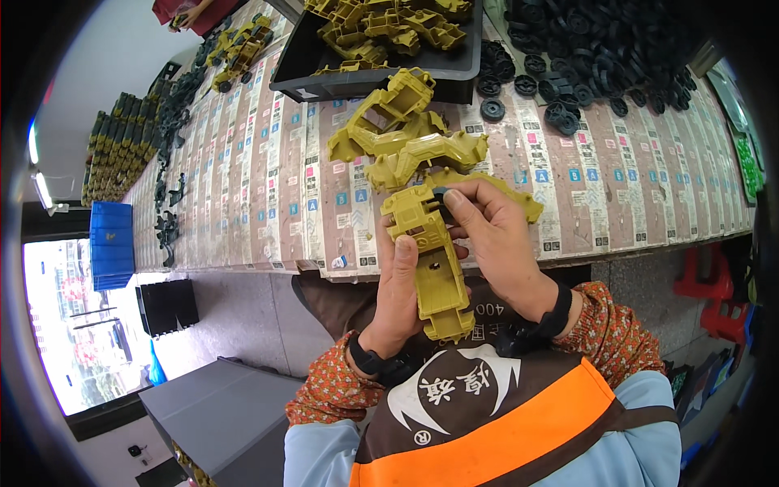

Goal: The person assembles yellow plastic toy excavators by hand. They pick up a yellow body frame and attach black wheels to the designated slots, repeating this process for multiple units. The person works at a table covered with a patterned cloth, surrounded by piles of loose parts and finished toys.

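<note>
A long olive-yellow plastic toy vehicle body [438,280] lies tilted in front of me, held over the table's near edge and my apron. My left hand [395,284] grips it along its left side, thumb on top. At its far right corner, my right hand [503,243] pinches a small dark plastic piece [439,193] between thumb and fingers, against the body. The fingers hide most of that piece. Just beyond, several more yellow vehicle shells [430,152] lie loosely heaped on the table.
A black bin [373,84] of yellow shells stands at the back, with a pile of black wheels [584,49] to its right. Dark parts [168,227] line the left edge. Yellow-and-black stacks [122,138] and a blue crate [111,243] stand left. Another person's hand [191,15] is far left.
</note>
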A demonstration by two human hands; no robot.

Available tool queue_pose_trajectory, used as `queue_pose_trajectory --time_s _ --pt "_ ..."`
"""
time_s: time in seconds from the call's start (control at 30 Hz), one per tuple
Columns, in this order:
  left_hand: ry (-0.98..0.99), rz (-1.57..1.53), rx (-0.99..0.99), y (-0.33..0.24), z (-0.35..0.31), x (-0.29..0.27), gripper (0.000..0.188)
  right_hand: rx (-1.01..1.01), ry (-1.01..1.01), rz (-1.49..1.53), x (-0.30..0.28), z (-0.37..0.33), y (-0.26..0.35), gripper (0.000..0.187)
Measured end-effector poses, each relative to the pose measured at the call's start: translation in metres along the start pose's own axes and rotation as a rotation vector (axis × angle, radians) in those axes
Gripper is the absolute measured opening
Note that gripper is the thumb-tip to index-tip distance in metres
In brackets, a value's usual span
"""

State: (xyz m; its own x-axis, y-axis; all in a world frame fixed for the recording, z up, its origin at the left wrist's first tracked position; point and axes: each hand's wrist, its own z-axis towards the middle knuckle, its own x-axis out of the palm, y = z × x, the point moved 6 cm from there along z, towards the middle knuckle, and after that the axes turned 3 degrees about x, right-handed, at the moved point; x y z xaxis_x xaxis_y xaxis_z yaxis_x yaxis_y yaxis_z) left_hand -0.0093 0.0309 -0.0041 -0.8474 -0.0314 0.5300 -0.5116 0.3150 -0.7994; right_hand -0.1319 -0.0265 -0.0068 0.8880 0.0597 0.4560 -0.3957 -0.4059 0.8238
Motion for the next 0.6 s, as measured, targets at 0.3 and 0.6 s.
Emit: queue_pose_trajectory --time_s 0.3,0.6 --pt "0.007 0.059 0.093 -0.003 0.004 0.004 0.065 0.023 -0.008 0.006 -0.002 0.002 -0.002 0.019" --pt "-0.019 0.083 0.167 -0.003 0.006 0.005 0.059 -0.076 0.012 -0.076 -0.001 -0.006 0.008 0.02"
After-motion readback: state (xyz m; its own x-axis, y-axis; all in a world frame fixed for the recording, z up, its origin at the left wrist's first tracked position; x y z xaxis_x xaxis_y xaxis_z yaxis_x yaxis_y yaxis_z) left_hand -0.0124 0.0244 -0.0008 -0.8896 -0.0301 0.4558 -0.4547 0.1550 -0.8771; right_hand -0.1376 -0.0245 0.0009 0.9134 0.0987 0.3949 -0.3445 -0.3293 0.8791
